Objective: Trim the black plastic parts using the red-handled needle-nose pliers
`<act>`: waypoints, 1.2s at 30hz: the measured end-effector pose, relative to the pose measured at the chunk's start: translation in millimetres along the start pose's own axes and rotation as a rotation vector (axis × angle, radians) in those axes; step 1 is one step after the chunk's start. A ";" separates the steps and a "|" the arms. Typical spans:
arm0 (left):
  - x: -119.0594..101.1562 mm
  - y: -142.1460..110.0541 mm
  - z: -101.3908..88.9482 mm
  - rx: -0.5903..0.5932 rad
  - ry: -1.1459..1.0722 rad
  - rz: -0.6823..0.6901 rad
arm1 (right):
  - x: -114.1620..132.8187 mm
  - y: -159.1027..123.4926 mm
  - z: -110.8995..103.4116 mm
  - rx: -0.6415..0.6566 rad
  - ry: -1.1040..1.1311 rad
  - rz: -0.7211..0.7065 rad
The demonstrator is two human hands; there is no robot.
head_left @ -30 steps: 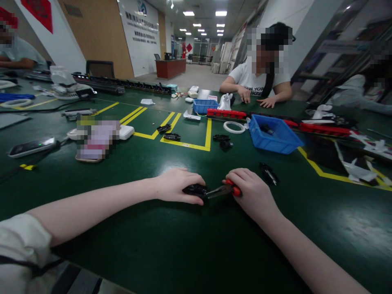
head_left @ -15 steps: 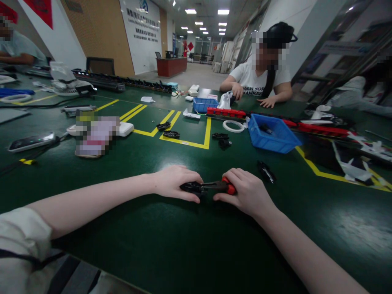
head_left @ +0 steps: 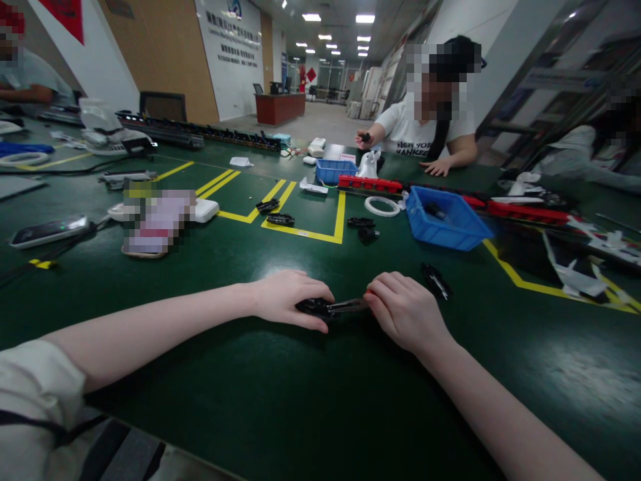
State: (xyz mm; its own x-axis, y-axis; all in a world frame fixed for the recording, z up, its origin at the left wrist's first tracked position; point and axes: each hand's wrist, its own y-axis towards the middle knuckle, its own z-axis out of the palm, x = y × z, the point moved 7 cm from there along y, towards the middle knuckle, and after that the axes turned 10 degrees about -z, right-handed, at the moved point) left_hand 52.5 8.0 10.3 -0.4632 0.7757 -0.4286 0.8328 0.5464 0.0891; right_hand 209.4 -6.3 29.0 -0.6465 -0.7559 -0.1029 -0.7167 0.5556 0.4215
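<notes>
Low over the green table, my left hand [head_left: 290, 300] is closed on a small black plastic part [head_left: 314, 306], thumb below and fingers above. My right hand [head_left: 408, 310] is wrapped round the red handles of a pair of pliers [head_left: 350, 305], and only a bit of red shows by the fingers. The metal jaws point left and meet the right end of the black part. Whether they grip it I cannot tell. Beyond my right hand lies a similar black part [head_left: 437, 281]. More black parts [head_left: 280, 220] lie ahead of my hands, near the yellow tape.
A blue bin [head_left: 445, 224] with a dark piece inside stands right of centre, a white ring [head_left: 382, 206] beside it. Long red strips [head_left: 370, 184] run behind. Left are a phone [head_left: 160, 224] and a white box [head_left: 204, 211]. A co-worker [head_left: 431, 127] sits opposite.
My right hand has closed further round the pliers, hiding most of the red handles. My left hand has barely moved. The co-worker opposite has raised one hand, holding a small dark object.
</notes>
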 end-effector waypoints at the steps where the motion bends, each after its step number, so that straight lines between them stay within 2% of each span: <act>1: -0.3 0.0 -0.2 -0.001 0.002 0.004 | 0.7 0.6 0.3 0.000 0.001 -0.003; 36: -1.8 -0.6 2.7 0.009 0.052 0.053 | -2.0 4.8 15.4 0.208 0.158 0.059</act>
State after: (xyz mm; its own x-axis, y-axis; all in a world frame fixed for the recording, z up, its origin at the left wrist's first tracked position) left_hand 53.6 5.4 8.6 -0.4331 0.8192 -0.3759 0.8592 0.5012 0.1024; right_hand 203.2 3.2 17.3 -0.6517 -0.7557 0.0650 -0.7279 0.6472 0.2267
